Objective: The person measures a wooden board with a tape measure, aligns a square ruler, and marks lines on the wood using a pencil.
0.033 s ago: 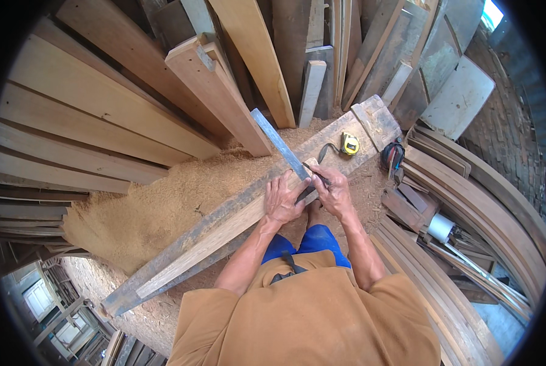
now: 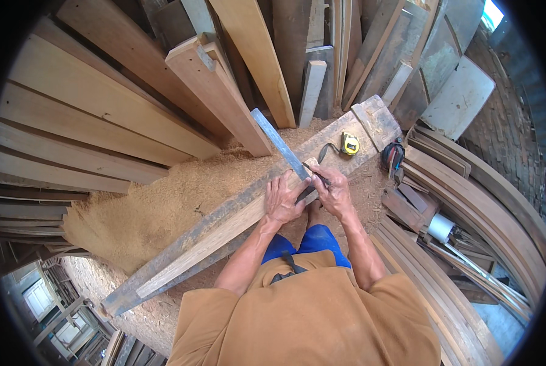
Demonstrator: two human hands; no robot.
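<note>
A try square lies across the end of a long pale plank (image 2: 209, 251), its metal blade (image 2: 278, 142) pointing away to the far left. My left hand (image 2: 281, 199) presses on the plank and the square, its thumb against the square's dark stock. Beside it, my right hand (image 2: 334, 194) is closed around a thin dark stick, perhaps a pencil, at the blade's near end. Both hands' fingertips almost meet there, so the stick's tip is hidden. The plank rests along a worn wooden bench (image 2: 187, 235).
A yellow tape measure (image 2: 349, 144) sits on the bench, right of the blade. A dark red-and-black object (image 2: 393, 155) is at the bench's right edge. Sawdust (image 2: 145, 213) covers the ground beyond. Boards (image 2: 114, 110) lean at the far left; curved timber (image 2: 477, 201) is stacked at right.
</note>
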